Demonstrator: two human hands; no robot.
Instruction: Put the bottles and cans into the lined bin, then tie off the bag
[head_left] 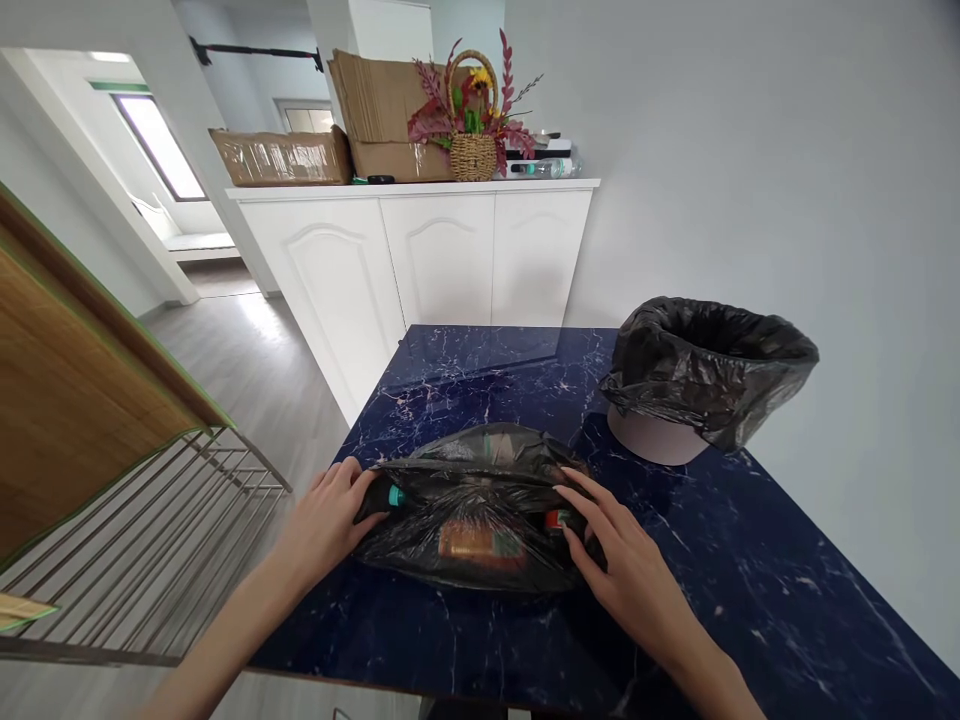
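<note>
A home, by its panelled white cupboard (448,255), flower basket (473,157) and window (158,146) (off to the left)

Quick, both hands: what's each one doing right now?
Left hand: holding the left end of the black plastic bag, near the teal cap.
Right hand: holding the bag's right end, by the red cap.

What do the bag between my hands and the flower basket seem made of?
The bag: thin, glossy black plastic, judging by its crinkles and translucence. The flower basket: probably wicker or similar fibre, fairly matte, given its visible weave; a plastic imitation is possible.
</note>
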